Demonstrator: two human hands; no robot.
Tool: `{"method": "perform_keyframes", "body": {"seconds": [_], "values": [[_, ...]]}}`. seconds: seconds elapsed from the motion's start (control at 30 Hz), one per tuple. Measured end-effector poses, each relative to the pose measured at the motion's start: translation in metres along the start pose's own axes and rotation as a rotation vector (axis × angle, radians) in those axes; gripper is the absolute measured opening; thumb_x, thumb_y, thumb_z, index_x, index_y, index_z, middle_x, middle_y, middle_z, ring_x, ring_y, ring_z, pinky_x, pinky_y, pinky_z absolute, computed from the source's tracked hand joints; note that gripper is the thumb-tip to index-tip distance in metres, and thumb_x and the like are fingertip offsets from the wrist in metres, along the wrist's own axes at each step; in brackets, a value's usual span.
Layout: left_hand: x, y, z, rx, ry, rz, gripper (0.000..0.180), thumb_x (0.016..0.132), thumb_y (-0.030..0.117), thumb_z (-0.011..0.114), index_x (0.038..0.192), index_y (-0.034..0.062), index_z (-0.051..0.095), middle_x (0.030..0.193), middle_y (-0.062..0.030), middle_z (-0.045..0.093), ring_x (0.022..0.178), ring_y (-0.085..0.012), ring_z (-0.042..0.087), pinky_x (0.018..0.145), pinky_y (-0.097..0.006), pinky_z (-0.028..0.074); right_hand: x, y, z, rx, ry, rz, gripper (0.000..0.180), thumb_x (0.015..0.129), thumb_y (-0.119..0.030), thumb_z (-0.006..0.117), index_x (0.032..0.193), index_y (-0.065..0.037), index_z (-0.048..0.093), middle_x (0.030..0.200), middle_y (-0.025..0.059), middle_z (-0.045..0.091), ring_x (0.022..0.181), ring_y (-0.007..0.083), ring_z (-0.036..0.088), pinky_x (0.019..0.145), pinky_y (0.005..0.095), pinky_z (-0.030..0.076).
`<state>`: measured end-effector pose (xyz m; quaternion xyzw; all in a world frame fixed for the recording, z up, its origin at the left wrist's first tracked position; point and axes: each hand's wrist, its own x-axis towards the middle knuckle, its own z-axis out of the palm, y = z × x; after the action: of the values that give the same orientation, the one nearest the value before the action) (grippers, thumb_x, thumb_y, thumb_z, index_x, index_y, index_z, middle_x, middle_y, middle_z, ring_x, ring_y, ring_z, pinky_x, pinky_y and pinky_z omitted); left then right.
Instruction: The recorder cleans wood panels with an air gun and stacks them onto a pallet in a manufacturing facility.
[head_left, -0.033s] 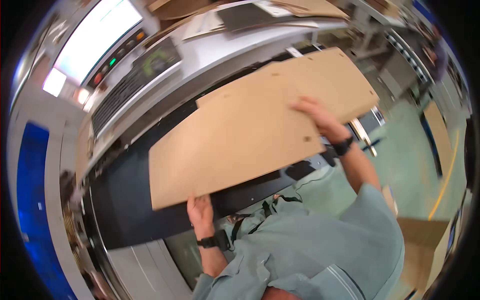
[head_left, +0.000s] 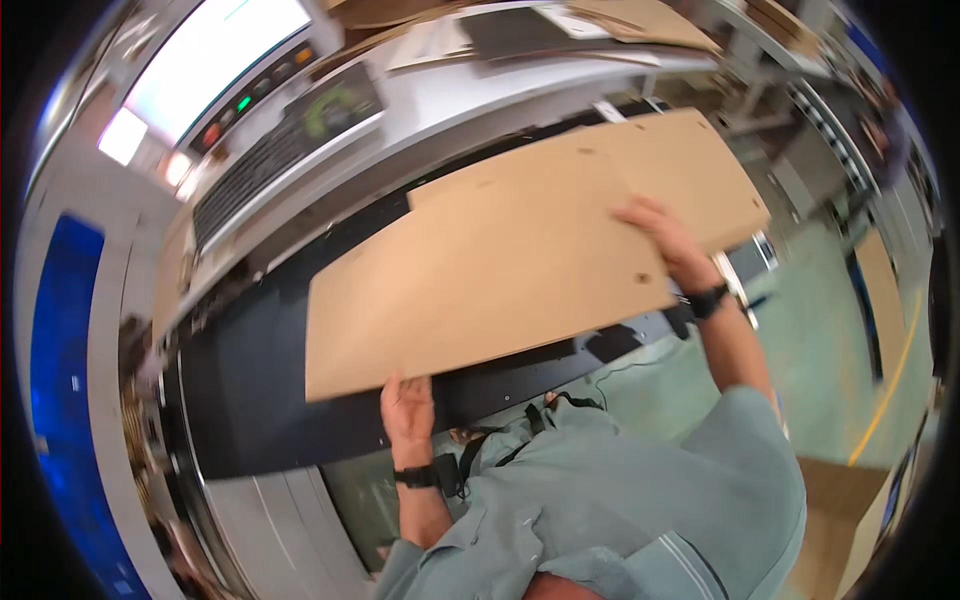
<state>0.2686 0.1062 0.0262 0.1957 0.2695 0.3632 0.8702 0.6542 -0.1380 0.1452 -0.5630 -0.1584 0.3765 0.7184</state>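
A large, flat, light-brown board [head_left: 480,270], looking like wood or fibreboard, is held tilted above a black machine bed [head_left: 250,420]. My left hand [head_left: 408,410] grips its near edge toward the left, fingertips partly hidden beneath. At the board's right end, my right hand [head_left: 672,240] curls around the edge, with some fingers on the top face. A dark hole shows close to the near right corner. Behind and to the right lies a second brown board [head_left: 690,170] with several small holes, partly covered by the held one.
Beyond the bed are a keyboard [head_left: 245,185], a lit screen [head_left: 215,60] and a row of buttons [head_left: 245,103]. A white shelf [head_left: 430,105] carries stacked panels. A cardboard box [head_left: 835,500] stands at lower right. Another person [head_left: 890,130] is at far right.
The whole view has shifted slightly. Both hands keep hold of the board, which stays in nearly the same place over the bed.
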Motion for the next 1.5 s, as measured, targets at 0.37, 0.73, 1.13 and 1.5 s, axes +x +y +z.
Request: {"method": "perform_keyframes", "body": {"seconds": [0.37,0.73,1.13,1.5], "values": [[-0.036,-0.102,0.143,0.366,-0.235,-0.332,0.037,0.104,0.031,0.055,0.116,-0.0031,0.061,0.102,-0.0165,0.072,0.085,-0.0208,0.071,0.074,-0.032,0.058,-0.027,-0.128,-0.172,-0.659,0.135,0.190,0.046,0.098,-0.014,0.058,0.141,-0.003,0.046,0.106,0.0080,0.067,0.094,0.0162,0.067,0.076,0.0282,0.055],[-0.078,-0.059,0.032,0.791,-0.593,-0.631,0.028,0.097,0.028,0.062,0.100,-0.0003,0.067,0.089,-0.0125,0.073,0.077,-0.0199,0.071,0.065,-0.031,0.058,-0.065,-0.032,0.004,-0.804,-0.560,0.033,0.037,0.097,-0.012,0.062,0.131,0.000,0.057,0.111,0.0091,0.066,0.101,0.0171,0.063,0.091,0.0312,0.049],[-0.367,-0.124,-0.427,-0.021,1.513,0.223,0.018,0.087,0.015,0.068,0.081,-0.0012,0.063,0.068,-0.0113,0.063,0.059,-0.0214,0.064,0.052,-0.038,0.054,-0.162,0.245,0.347,-1.080,-1.787,0.344,0.028,0.093,-0.005,0.063,0.121,0.001,0.059,0.100,0.0110,0.071,0.092,0.0174,0.068,0.080,0.0310,0.054],[-0.515,-0.377,-0.557,-0.083,2.080,-0.396,0.069,0.080,0.045,0.075,0.124,-0.0061,0.059,0.114,-0.0263,0.066,0.100,-0.0317,0.067,0.083,-0.045,0.054,-0.261,0.591,0.470,-1.417,-2.454,-0.140,0.020,0.089,-0.012,0.064,0.105,-0.001,0.061,0.083,0.0225,0.066,0.080,0.0437,0.065,0.069,0.0450,0.052]]}}
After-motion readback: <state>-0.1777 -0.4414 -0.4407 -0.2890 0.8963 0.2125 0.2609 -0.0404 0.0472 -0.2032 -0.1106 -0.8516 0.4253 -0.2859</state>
